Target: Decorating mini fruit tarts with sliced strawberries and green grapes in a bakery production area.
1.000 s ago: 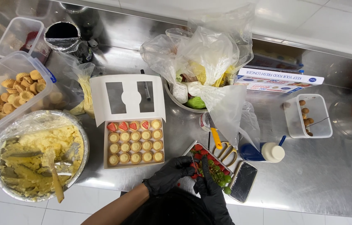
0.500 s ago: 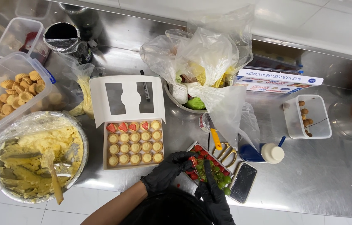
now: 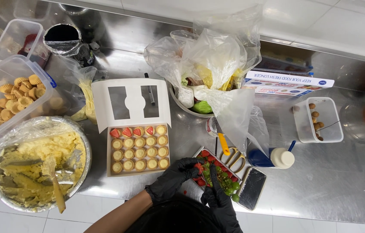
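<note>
On the steel counter (image 3: 320, 181), glossy black-gloved hands (image 3: 195, 183) touch a strawberry tray (image 3: 217, 170).

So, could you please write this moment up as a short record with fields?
Surface: steel counter
Left hand: black glove, fingers on the strawberry tray
Right hand: black glove, at the same tray's near edge
Tart box: open, lid up; four tarts topped with strawberry, the rest plain
Left of box: foil bowl of yellow cream with a spatula
Beside tray: scissors, phone
</note>
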